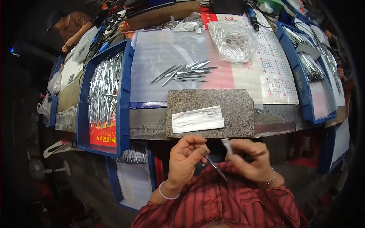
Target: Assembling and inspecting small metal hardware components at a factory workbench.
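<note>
My left hand [185, 159] is closed, pinching a slim metal piece [216, 167] that slants down toward my shirt. To its right my right hand [249, 159] is curled and partly blurred, gripping a small white-tipped thing [227, 145] whose kind I cannot make out. Just beyond both hands lies a speckled stone slab [237, 110] with a folded white cloth or paper [198, 119] on it. Behind the slab, several slim metal pieces [185, 72] form a loose pile on plastic sheeting [152, 49].
At left stands a blue tray [126, 95] full of similar metal pieces. Another blue tray [304, 89] with bundled pieces is at right. A clear plastic bag [232, 40] and a blue pen-shaped tool [252, 18] lie farther back. A co-worker [76, 28] sits at far left.
</note>
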A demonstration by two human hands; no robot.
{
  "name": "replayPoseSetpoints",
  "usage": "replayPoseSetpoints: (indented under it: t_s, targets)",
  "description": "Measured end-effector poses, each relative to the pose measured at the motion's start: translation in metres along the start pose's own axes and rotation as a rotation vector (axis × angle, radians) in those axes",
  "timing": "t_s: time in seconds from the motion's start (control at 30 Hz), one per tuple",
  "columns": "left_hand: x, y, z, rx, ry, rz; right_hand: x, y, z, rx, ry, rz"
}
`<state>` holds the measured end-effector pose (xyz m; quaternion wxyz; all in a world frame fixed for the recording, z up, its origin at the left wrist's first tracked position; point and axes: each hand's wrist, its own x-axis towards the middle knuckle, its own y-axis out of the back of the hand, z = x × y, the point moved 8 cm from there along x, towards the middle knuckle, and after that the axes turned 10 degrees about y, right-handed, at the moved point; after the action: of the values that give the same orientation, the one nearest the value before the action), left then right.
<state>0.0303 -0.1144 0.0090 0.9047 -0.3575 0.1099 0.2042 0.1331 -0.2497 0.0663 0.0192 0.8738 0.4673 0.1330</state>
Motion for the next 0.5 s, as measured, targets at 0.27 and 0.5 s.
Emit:
replayPoseSetpoints:
  t_s: [0.27,0.5]
  targets:
    - [0.003,0.004,0.000,-0.064,-0.013,-0.020,0.005,-0.017,-0.010,-0.108,0.117,-0.082]
    - [0.004,0.008,0.002,-0.076,-0.024,-0.017,0.007,-0.021,-0.016,-0.225,0.208,-0.052]
